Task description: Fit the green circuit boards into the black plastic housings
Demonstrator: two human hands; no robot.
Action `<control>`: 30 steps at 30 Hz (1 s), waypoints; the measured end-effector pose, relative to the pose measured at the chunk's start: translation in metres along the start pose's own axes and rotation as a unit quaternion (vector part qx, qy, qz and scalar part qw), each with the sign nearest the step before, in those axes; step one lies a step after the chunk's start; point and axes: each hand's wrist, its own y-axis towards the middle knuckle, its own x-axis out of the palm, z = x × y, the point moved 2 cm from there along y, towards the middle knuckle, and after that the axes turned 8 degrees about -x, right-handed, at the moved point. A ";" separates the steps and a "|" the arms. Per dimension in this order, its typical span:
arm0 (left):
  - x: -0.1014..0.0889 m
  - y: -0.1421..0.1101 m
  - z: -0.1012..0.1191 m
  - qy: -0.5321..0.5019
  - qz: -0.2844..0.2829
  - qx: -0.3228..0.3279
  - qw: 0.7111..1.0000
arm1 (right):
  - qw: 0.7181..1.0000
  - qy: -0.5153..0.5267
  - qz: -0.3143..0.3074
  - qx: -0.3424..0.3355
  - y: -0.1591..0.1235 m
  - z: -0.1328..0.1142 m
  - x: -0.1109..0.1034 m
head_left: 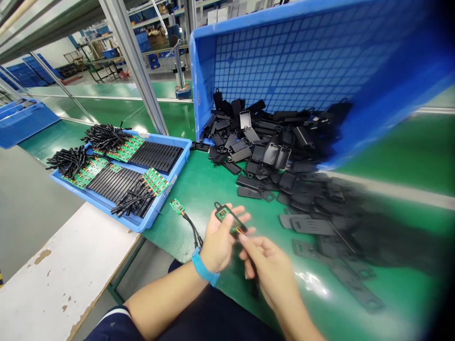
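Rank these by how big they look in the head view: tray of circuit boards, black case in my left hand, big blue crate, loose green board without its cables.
1. Blue crate
2. Tray
3. Black case, left hand
4. Loose green board

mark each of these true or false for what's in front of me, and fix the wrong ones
1. The left hand holds a black case with a green circuit board in it. True.
2. The blue wristband is on the right wrist. False: the blue wristband is on the left wrist.
3. The large blue crate is tipped, with black plastic parts spread from it onto the green tabletop. True.
4. The loose board lies inside the shallow tray. False: the loose board lies on the tabletop, between the shallow tray and the left hand.
5. The right hand rests flat on the tabletop. False: the right hand is raised, fingers at the wires by the case.
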 end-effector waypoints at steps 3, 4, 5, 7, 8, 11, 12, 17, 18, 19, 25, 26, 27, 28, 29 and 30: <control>-0.002 0.002 0.000 -0.008 0.011 -0.006 1.000 | 1.000 0.001 -0.002 0.014 0.001 0.002 -0.002; -0.002 0.002 0.000 -0.012 0.010 -0.008 1.000 | 1.000 -0.003 -0.006 0.018 0.001 0.003 -0.003; -0.002 0.002 -0.001 -0.017 0.008 -0.011 1.000 | 1.000 -0.006 -0.011 0.020 0.002 0.004 -0.004; -0.002 0.001 -0.001 -0.030 0.002 -0.019 0.999 | 1.000 -0.008 -0.016 0.016 0.003 0.005 -0.007; -0.001 0.001 -0.001 -0.037 -0.002 -0.026 0.999 | 1.000 -0.008 -0.013 0.014 0.003 0.005 -0.008; 0.002 -0.001 -0.002 -0.057 -0.013 -0.052 0.997 | 1.000 -0.006 -0.003 0.012 0.003 0.006 -0.010; 0.003 -0.001 -0.002 -0.061 -0.014 -0.056 0.996 | 1.000 -0.002 -0.003 0.015 0.003 0.006 -0.010; 0.004 0.001 -0.003 -0.038 0.004 -0.028 0.999 | 1.000 0.010 -0.009 0.020 0.003 0.007 -0.010; 0.003 0.002 -0.003 -0.030 0.006 -0.023 0.999 | 1.000 0.012 -0.011 0.023 0.004 0.008 -0.009; 0.003 0.002 -0.004 -0.022 0.007 -0.020 1.000 | 1.000 0.014 -0.013 0.024 0.004 0.008 -0.009; -0.004 0.006 -0.009 0.064 0.052 0.027 0.996 | 0.998 -0.032 -0.019 -0.045 0.005 0.004 -0.008; -0.005 0.006 -0.009 0.089 0.062 0.045 0.993 | 0.996 -0.054 -0.022 -0.071 0.005 0.002 -0.008; -0.005 0.005 -0.009 0.112 0.068 0.062 0.989 | 0.992 -0.077 -0.024 -0.097 0.005 -0.001 -0.008; -0.004 0.004 -0.009 0.132 0.071 0.076 0.986 | 0.988 -0.097 -0.027 -0.118 0.004 -0.003 -0.009; -0.002 0.003 -0.009 0.148 0.071 0.086 0.983 | 0.984 -0.113 -0.028 -0.134 0.003 -0.006 -0.010; 0.000 0.002 -0.008 0.160 0.068 0.094 0.980 | 0.982 -0.123 -0.029 -0.141 0.002 -0.008 -0.010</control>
